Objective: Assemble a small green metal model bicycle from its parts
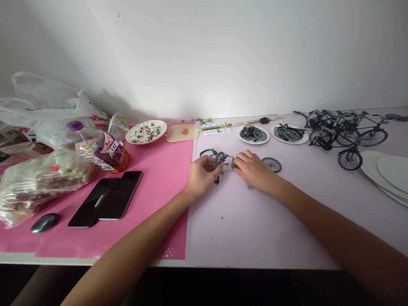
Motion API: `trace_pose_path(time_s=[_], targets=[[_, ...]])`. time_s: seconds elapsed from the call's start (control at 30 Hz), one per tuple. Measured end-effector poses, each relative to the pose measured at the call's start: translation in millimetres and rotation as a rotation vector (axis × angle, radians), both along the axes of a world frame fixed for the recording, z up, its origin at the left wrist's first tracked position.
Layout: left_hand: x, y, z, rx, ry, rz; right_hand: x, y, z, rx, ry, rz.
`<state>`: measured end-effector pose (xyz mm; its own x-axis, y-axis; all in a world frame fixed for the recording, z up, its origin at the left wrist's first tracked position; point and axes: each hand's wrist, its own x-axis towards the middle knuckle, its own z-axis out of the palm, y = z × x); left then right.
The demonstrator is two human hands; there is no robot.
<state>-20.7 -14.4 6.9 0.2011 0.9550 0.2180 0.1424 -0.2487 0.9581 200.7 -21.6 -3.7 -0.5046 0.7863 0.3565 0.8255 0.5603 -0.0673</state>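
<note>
Smooth tabletop [255,229], spindly bicycle [220,159] in hands [201,175], spoked wheel [272,164]

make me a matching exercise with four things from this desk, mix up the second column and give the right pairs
Column one
1. left hand
2. loose wheel
3. bottle cap
4. two phones

Column two
A. purple
B. holding a model bicycle piece
C. overlapping on the pink surface
D. on the pale surface, by the right hand

Pairs: 1-B, 2-D, 3-A, 4-C
</note>
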Motion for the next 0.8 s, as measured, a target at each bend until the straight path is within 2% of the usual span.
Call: trace_pose_path(time_s=[0.17, 0.5, 0.8], targets=[[-2, 2, -3.7, 0.053, 0.033, -0.004, 1, 0, -1.2, -0.013, 0.079, -0.001], [-2, -4, -3.6, 0.135, 0.078, -0.03, -8, -14, 10.5, 0.04, 0.491, 0.078], [1, -5, -4.7, 0.063, 0.026, -0.07, -19, -22, 11.7, 0.029, 0.552, 0.107]])
